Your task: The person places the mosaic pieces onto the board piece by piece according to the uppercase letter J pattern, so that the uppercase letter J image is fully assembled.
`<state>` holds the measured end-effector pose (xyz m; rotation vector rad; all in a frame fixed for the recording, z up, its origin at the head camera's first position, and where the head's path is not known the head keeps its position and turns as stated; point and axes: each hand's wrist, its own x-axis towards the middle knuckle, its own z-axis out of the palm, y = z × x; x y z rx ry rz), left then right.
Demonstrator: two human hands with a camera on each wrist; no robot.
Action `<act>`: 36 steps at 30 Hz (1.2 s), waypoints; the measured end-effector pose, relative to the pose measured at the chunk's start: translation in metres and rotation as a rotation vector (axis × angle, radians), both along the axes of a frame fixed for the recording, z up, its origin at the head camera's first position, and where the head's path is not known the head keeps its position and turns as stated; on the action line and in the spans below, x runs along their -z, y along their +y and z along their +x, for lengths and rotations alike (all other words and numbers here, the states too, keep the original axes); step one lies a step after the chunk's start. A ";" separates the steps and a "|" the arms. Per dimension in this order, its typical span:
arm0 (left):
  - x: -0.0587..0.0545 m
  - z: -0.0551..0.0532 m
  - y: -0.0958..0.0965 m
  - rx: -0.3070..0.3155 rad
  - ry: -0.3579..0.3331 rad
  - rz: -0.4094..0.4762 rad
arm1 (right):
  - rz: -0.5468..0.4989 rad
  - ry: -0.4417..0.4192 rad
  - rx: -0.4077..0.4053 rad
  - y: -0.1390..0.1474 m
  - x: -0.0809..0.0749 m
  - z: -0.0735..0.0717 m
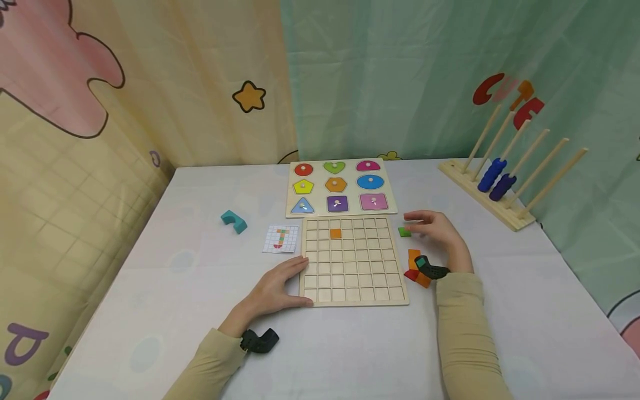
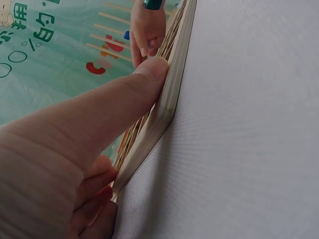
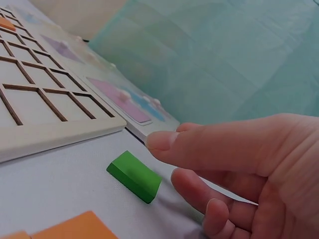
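A wooden grid board (image 1: 354, 300) lies flat in the middle of the table, with one orange square block (image 1: 335, 233) in an upper cell. My left hand (image 1: 275, 286) rests on the board's near left corner, its thumb along the front edge and fingers at the left side. In the left wrist view the thumb (image 2: 114, 102) presses on the board's rim (image 2: 167, 99). Right of the board, my right hand (image 1: 432, 226) hovers beside a green block (image 3: 134, 177). Its thumb and fingers are parted, hold nothing and appear apart from the block.
Orange blocks (image 1: 413, 258) and a red piece (image 1: 411, 274) lie near the right wrist. A pattern card (image 1: 270, 247) sits left of the board, and a teal arched piece (image 1: 234, 220) farther left. Behind stand a shape puzzle (image 1: 320, 208) and a peg rack (image 1: 525, 223).
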<state>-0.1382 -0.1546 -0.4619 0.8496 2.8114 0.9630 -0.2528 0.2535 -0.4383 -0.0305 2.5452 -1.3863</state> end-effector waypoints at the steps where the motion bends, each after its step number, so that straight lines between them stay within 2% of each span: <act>1: 0.000 0.000 0.000 0.000 0.000 0.000 | 0.000 0.000 0.002 0.000 0.001 0.000; 19: -0.001 0.001 0.001 -0.004 -0.008 -0.003 | 0.019 -0.014 0.017 0.002 0.009 -0.003; 32: -0.002 0.001 0.001 -0.005 -0.008 -0.001 | 0.069 -0.058 -0.002 0.001 0.006 -0.003; 36: -0.002 0.001 0.001 -0.004 -0.005 0.005 | 0.083 -0.040 -0.012 0.000 0.004 -0.002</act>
